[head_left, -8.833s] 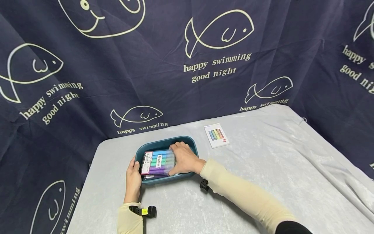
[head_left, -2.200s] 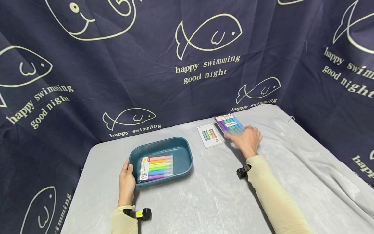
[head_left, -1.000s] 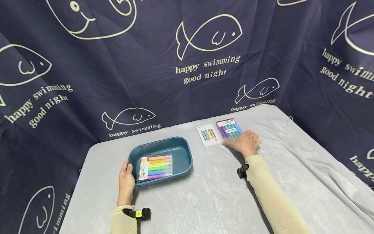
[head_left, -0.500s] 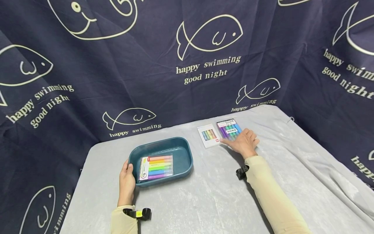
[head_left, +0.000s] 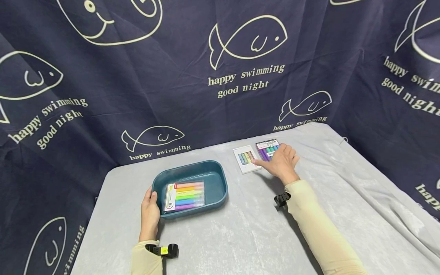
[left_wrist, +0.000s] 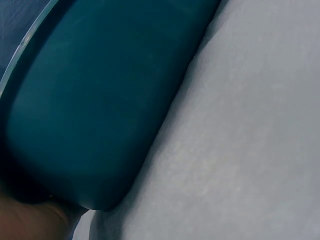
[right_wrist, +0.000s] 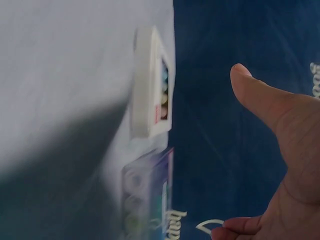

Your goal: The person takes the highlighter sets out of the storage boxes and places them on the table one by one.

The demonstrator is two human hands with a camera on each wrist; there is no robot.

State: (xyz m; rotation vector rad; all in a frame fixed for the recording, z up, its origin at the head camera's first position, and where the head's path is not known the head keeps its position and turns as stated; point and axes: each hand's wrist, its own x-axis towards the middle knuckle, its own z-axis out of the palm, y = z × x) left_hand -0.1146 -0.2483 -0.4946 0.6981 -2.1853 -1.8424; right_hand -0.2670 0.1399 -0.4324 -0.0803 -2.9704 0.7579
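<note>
My left hand [head_left: 149,214] grips the left end of a teal plastic bin [head_left: 214,185], thumb at its rim. In the left wrist view the bin's outer wall [left_wrist: 100,110] fills much of the frame. Inside the bin lies a clear pack of rainbow-coloured highlighters [head_left: 188,196]. My right hand [head_left: 282,164] hovers with its thumb extended and holds nothing. Below it are a white box with a window of coloured sticks [head_left: 245,158] and, right beside that, a pack of purple, green and blue markers [head_left: 264,146], partly hidden by the hand. The right wrist view shows both packs apart from the thumb [right_wrist: 255,95].
A grey cloth [head_left: 240,233] covers the table. Behind it hangs a dark blue curtain [head_left: 172,88] with white fish drawings and lettering. The two packs lie near the table's back edge, to the right of the bin.
My right hand lifted the marker pack out of the bin and set it down beside the white box. It has since let go and shifted left and up. The left hand stays on the bin.
</note>
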